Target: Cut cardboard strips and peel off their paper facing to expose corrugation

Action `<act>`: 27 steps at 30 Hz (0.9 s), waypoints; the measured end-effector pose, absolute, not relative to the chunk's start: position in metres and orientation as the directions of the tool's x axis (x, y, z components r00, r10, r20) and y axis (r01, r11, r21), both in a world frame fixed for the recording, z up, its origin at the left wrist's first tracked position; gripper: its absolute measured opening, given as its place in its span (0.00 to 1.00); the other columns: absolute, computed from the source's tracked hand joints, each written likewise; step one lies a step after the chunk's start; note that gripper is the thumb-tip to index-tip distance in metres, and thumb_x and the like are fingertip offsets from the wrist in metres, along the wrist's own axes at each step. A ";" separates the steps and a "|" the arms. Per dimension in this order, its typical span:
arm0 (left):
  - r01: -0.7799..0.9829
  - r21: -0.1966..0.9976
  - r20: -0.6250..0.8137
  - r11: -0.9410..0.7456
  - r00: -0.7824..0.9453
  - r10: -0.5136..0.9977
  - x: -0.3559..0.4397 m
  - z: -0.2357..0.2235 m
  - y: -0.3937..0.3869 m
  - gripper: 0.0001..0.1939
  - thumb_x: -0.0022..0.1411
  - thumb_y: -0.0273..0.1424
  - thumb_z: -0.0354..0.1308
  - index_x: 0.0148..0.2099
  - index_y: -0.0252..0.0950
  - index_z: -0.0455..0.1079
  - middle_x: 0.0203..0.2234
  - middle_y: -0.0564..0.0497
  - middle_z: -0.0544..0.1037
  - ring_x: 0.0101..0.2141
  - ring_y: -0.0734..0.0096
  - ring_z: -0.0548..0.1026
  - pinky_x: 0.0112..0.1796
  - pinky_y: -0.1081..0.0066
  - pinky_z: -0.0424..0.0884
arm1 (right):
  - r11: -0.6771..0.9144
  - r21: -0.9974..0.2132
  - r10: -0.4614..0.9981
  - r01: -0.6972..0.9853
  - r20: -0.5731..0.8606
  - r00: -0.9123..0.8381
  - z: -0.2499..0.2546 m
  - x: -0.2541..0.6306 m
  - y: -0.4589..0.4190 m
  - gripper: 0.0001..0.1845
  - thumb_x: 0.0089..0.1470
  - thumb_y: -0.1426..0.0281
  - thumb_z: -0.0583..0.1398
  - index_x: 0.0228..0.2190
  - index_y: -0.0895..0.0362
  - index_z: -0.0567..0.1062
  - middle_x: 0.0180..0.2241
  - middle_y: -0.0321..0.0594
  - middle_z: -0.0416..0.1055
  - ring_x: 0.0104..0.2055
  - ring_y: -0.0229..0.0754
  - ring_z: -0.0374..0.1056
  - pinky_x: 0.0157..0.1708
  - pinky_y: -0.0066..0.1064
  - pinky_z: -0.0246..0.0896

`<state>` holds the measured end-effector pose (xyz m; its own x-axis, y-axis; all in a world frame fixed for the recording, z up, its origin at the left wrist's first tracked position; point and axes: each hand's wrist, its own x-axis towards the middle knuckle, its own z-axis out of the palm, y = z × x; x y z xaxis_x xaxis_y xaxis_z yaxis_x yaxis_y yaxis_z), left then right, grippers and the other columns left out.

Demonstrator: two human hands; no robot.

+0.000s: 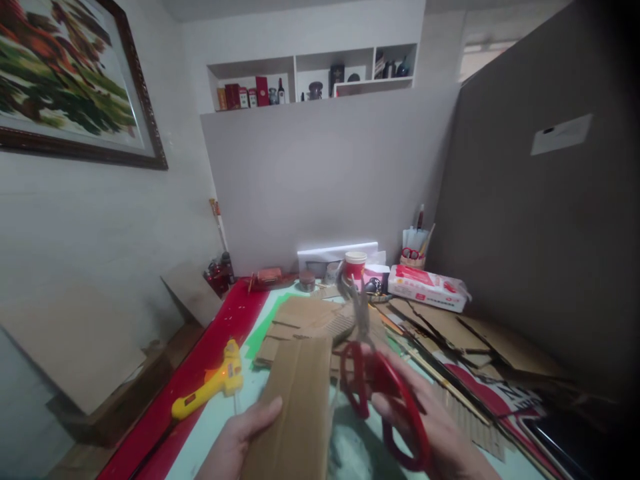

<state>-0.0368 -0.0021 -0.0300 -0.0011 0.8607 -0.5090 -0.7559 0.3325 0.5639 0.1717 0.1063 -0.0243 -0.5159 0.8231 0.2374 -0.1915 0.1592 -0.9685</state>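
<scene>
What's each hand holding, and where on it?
Left hand: cardboard strip, by its left edge near the bottom of view, thumb on the upper face. Right hand: scissors, by the red handles.

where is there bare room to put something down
The red strip beyond the yellow glue gun is bare but for specks; a narrow pale patch lies between gun and held cardboard. Crowded: right side, with cardboard pieces and sticks.

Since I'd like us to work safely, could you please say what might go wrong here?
The yellow glue gun shows an orange light, so its nozzle may be hot if the left hand brushes it. The red-handled scissors in the right hand are beside the cardboard strip the left hand grips, so a slip could nick its fingers.
</scene>
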 end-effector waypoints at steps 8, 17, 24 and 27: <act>-0.522 0.804 -0.311 0.286 0.040 0.949 -0.038 -0.029 -0.001 0.20 0.64 0.29 0.56 0.56 0.31 0.77 0.54 0.43 0.80 0.56 0.52 0.75 0.54 0.64 0.67 | 0.360 -0.933 0.834 -0.005 0.324 -0.446 -0.012 0.183 0.111 0.20 0.53 0.64 0.67 0.45 0.52 0.67 0.43 0.43 0.74 0.45 0.47 0.73 0.47 0.36 0.68; -0.501 0.786 -0.305 0.363 0.197 0.932 -0.042 -0.033 0.002 0.21 0.61 0.26 0.56 0.56 0.29 0.76 0.48 0.43 0.83 0.52 0.49 0.78 0.56 0.59 0.63 | 0.269 -0.961 0.803 -0.065 0.261 -0.535 -0.011 0.170 0.094 0.23 0.50 0.68 0.68 0.44 0.52 0.64 0.38 0.37 0.71 0.38 0.42 0.71 0.41 0.33 0.66; -0.646 0.728 -0.258 0.230 0.053 0.965 -0.044 -0.037 -0.001 0.15 0.66 0.33 0.60 0.33 0.26 0.82 0.23 0.39 0.83 0.26 0.68 0.81 0.24 0.80 0.72 | 0.106 -0.971 0.941 -0.215 0.168 -0.293 -0.037 0.159 0.107 0.33 0.37 0.49 0.74 0.39 0.49 0.66 0.28 0.33 0.73 0.29 0.42 0.71 0.28 0.31 0.67; -0.752 0.626 -0.263 0.206 0.045 0.964 -0.051 -0.039 -0.002 0.18 0.61 0.39 0.66 0.30 0.26 0.79 0.18 0.43 0.79 0.18 0.74 0.75 0.19 0.82 0.67 | 0.108 -0.969 0.966 -0.223 0.155 -0.205 -0.042 0.157 0.115 0.36 0.34 0.46 0.74 0.37 0.50 0.66 0.26 0.33 0.72 0.24 0.41 0.68 0.24 0.30 0.65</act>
<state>-0.0509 -0.0017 -0.0390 0.0453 0.9636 -0.2634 -0.7522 0.2064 0.6258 0.1574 0.1146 -0.0418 -0.2046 0.9665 0.1550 -0.2228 0.1082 -0.9688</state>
